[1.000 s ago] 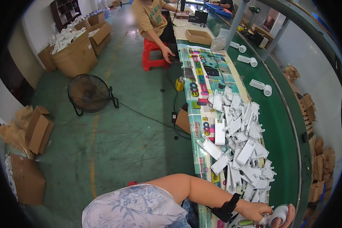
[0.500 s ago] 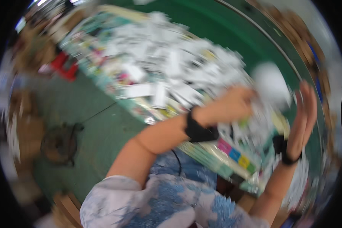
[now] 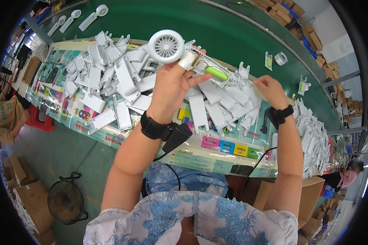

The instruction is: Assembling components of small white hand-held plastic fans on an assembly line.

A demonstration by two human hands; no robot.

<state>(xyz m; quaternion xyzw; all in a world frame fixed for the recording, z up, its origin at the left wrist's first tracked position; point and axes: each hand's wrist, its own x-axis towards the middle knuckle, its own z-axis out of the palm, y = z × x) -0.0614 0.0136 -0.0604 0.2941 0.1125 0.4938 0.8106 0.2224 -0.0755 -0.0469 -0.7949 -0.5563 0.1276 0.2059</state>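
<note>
My left hand is wrapped round a white handheld fan, raised over the table. Its round grilled head faces up, and the uncovered handle shows a green battery and thin wires. To its right, my right hand hovers past the edge of the heap with its fingers curled together. Whatever they pinch, if anything, is too small to make out. Beneath and around the hands lie many loose white plastic handle shells in a heap. Both wrists wear black straps, each with a black device attached.
Beyond the heap runs a green conveyor belt carrying several white fans at far left and battery parts at right. More white pieces pile up at right. A cardboard box, black floor fan and red stool stand nearby.
The white fan is now in my left hand, up and left of where the blurred white object was. My right hand has moved left and down, its straight fingers now curled. The view has turned.
</note>
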